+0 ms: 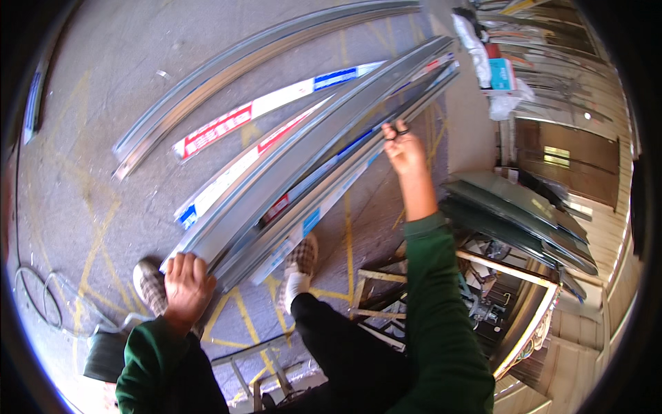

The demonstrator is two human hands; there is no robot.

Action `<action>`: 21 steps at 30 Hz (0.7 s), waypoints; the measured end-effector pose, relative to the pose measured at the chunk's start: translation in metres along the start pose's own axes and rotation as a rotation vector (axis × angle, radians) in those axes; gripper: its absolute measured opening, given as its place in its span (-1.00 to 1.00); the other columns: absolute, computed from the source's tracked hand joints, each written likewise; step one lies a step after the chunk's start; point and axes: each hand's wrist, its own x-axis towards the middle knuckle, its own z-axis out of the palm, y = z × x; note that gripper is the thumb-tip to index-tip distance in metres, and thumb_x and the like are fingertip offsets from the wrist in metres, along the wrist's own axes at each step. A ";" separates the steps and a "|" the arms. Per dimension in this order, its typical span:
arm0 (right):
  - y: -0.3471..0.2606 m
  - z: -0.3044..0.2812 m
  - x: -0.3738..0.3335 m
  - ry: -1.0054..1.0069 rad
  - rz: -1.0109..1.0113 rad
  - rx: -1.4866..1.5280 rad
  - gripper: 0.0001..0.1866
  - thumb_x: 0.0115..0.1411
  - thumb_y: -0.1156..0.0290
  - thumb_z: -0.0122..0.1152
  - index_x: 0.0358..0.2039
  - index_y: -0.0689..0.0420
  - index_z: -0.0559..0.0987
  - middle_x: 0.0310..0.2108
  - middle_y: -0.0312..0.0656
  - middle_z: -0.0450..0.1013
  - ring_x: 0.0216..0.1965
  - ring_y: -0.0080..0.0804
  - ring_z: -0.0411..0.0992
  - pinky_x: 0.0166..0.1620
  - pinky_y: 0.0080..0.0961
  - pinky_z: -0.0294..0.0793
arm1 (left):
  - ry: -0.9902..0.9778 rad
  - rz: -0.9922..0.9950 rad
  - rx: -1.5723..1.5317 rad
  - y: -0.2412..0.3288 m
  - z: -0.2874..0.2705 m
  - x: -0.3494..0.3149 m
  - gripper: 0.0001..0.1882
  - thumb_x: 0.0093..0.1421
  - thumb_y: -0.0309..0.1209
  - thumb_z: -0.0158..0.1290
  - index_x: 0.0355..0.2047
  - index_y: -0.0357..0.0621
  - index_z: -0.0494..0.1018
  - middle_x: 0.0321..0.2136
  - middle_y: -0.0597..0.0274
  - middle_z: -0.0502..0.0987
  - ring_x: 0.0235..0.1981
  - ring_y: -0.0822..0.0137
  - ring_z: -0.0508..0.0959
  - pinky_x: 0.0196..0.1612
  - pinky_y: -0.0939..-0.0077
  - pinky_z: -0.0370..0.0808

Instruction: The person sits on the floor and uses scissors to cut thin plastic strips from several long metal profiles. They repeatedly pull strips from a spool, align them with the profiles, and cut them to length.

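Long grey metal profiles (pixel 296 141) lie diagonally in front of me. My left hand (pixel 187 284) is closed over the near end of one of them. By the right edge of the bundle, my right hand (pixel 402 148) has its fingers curled around a small dark thing that I cannot make out. Below the grey profiles are strips with red, white and blue film; one filmed strip (pixel 276 100) sticks out to the left. Another grey profile with a brown side (pixel 227 74) lies apart on the floor, farther left.
Dark panels (pixel 517 214) are stacked at the right, above a wooden-framed box of tools and scraps (pixel 514 314). A blue box (pixel 502 74) stands at the far right. A cable (pixel 45 297) loops on the left floor, near a dark cylinder (pixel 107 355). My checkered shoes straddle the profiles' near ends.
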 end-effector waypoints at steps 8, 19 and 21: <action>0.103 0.051 -0.136 -0.287 0.460 0.048 -0.52 0.42 0.08 0.03 -0.07 0.34 0.53 -0.41 -0.22 0.55 -0.51 -0.57 0.47 -0.50 -0.63 0.43 | -0.029 0.032 0.058 -0.001 0.000 -0.002 -0.64 -0.23 -0.48 0.23 -0.39 -0.22 0.35 -0.36 0.04 0.40 -0.29 0.08 0.43 -0.18 0.19 0.32; 0.129 0.082 -0.172 -0.306 0.565 0.039 -0.54 0.42 0.08 0.03 -0.08 0.29 0.55 -0.45 -0.26 0.51 -0.50 -0.61 0.42 -0.47 -0.63 0.37 | -0.012 0.045 0.058 -0.002 0.000 0.000 -0.63 -0.25 -0.52 0.21 -0.39 -0.24 0.34 -0.38 0.04 0.40 -0.32 0.08 0.43 -0.21 0.18 0.34; 0.131 0.083 -0.171 -0.261 0.545 -0.003 -0.50 0.41 0.07 0.04 -0.05 0.35 0.51 -0.46 -0.27 0.45 -0.52 -0.64 0.35 -0.49 -0.67 0.31 | -0.019 0.036 0.038 -0.003 0.000 0.000 -0.63 -0.25 -0.53 0.21 -0.39 -0.24 0.34 -0.38 0.04 0.40 -0.32 0.08 0.43 -0.22 0.18 0.35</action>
